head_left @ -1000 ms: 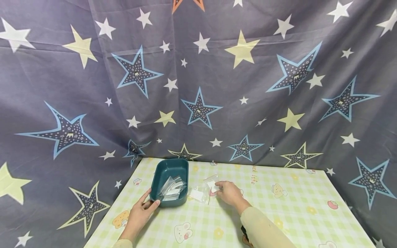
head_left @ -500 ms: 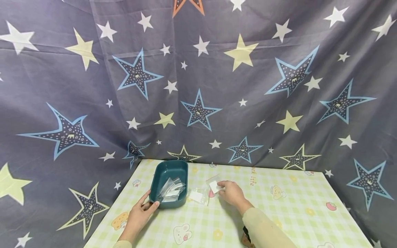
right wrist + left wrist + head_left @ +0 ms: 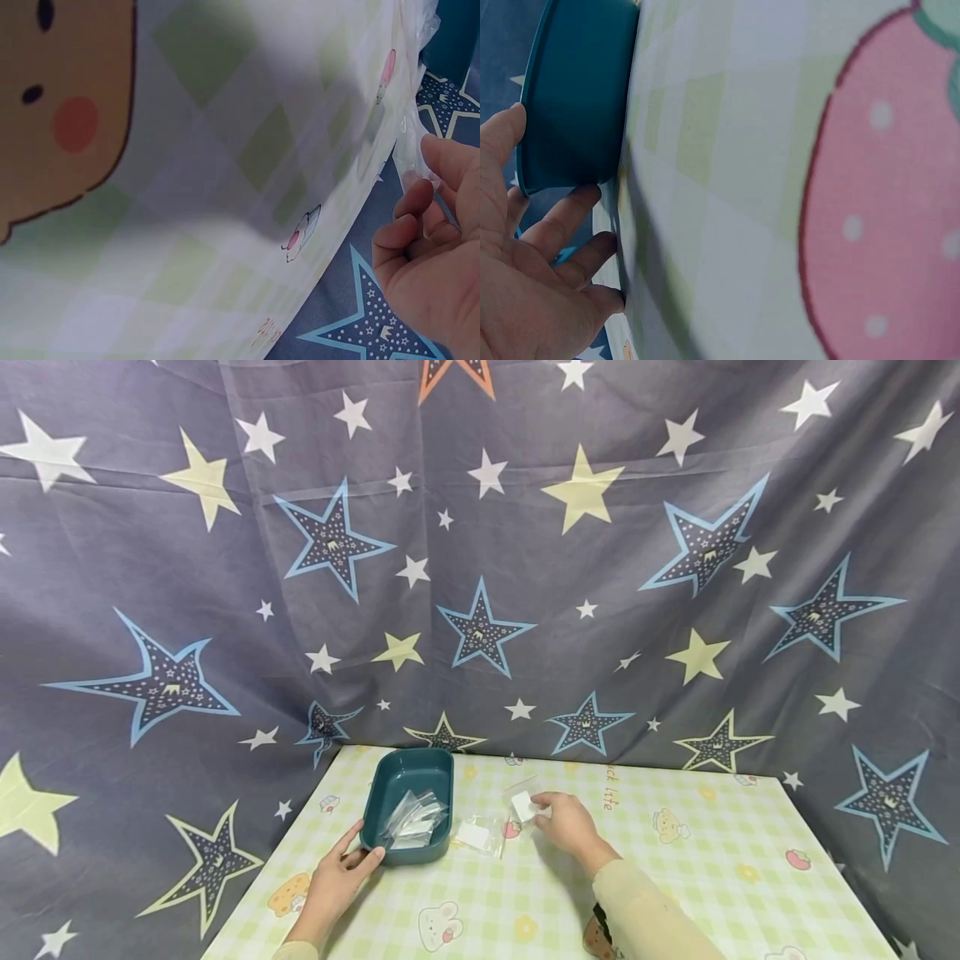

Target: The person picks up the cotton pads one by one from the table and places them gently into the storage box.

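Note:
At the left of the table stands a dark teal plastic box [image 3: 415,856], with several clear zip bags [image 3: 416,818] holding white pieces inside it. My left hand [image 3: 335,875] holds the near-left corner of this box, thumb and fingers on either side of the corner; in the left wrist view the thumb touches the rim. Right of the box, my right hand [image 3: 567,823] pinches a small clear zip bag [image 3: 523,804] with a white piece in it. Between them another zip bag [image 3: 480,836] with a white piece lies flat on the table.
A green-checked cloth with cartoon prints covers the table [image 3: 712,877]. Behind it hangs a grey curtain [image 3: 480,543] with stars. The table's back edge runs along the curtain.
My right hand has moved slightly right and drawn the pinched zip bag right, away from the bag beside the box. The left hand stays at the box's corner.

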